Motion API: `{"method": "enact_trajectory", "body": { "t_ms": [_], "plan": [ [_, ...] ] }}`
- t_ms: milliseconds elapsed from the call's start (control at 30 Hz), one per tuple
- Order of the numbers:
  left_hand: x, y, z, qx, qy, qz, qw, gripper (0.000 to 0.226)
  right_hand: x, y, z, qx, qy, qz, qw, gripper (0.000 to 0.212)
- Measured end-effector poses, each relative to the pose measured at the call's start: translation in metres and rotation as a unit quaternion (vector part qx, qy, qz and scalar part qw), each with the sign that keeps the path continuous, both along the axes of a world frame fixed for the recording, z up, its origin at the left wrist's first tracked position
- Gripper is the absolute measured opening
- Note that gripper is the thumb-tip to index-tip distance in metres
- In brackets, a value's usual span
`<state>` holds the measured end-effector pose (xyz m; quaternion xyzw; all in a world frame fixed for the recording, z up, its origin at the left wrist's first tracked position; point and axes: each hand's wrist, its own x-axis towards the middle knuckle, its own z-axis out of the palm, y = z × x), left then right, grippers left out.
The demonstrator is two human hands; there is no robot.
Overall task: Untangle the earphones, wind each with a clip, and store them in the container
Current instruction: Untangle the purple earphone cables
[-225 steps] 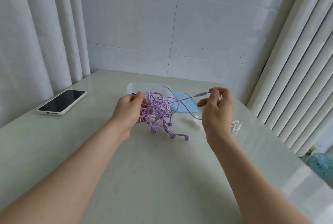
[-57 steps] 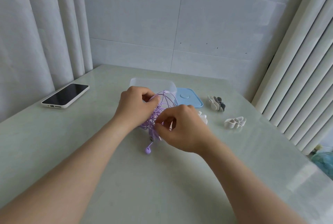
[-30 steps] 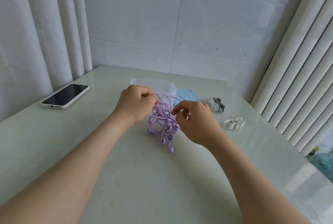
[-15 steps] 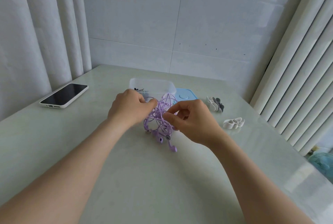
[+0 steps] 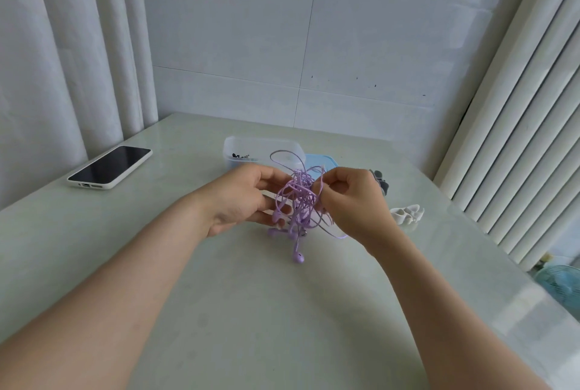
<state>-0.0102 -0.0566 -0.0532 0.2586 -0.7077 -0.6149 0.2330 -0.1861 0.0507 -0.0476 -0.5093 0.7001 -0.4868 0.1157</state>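
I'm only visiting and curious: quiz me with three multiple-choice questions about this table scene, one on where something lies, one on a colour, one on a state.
1. Where does the phone lie?
A. on the table, left of the container
B. inside the container
C. under a hand

2. What colour are the earphones?
A. black
B. white
C. purple

3. What state are the earphones in?
A. wound with a clip
B. tangled, held in both hands
C. stored away

Answers:
1. A: the phone rests flat on the table's left side, apart from the container.
2. C: the cables and buds are all purple.
3. B: the left hand and right hand hold a knotted bundle.
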Motion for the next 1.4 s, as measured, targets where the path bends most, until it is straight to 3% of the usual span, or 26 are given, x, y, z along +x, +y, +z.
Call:
{"method": "enact_trajectory", "body": {
  "t_ms": [67, 200, 433, 667, 867, 1267, 1400],
  "plan": [
    [0.000, -0.002, -0.004, -0.021, 0.021, -0.004, 1.000, 0.042, 0.000, 0.002, 0.001, 0.004, -0.048, 0.009, 0.999, 0.017],
    [-0.006, 0.002, -0.003, -0.101, 0.064, 0.076, 0.990, 0.036, 0.002, 0.001, 0.001, 0.000, -0.132, 0.043, 0.990, 0.023],
    [-0.012, 0.000, -0.001, -0.176, 0.103, 0.106, 0.973, 0.022, 0.006, 0.003, 0.005, -0.032, -0.188, 0.066, 0.979, 0.022],
    [-0.011, 0.001, 0.001, -0.165, 0.121, 0.100, 0.974, 0.019, 0.004, 0.001, 0.005, -0.070, -0.200, 0.060, 0.976, 0.019],
    [-0.010, 0.007, 0.002, -0.198, 0.100, 0.072, 0.972, 0.036, -0.001, -0.003, 0.001, -0.066, -0.236, 0.058, 0.968, 0.022],
    [-0.016, 0.004, 0.001, -0.148, 0.130, 0.146, 0.969, 0.022, 0.001, 0.000, 0.003, -0.054, -0.239, 0.104, 0.964, 0.011],
    [-0.012, 0.000, 0.001, -0.150, 0.135, 0.139, 0.969, 0.021, 0.001, 0.001, 0.002, -0.055, -0.194, 0.129, 0.971, 0.016]
  ]
}}
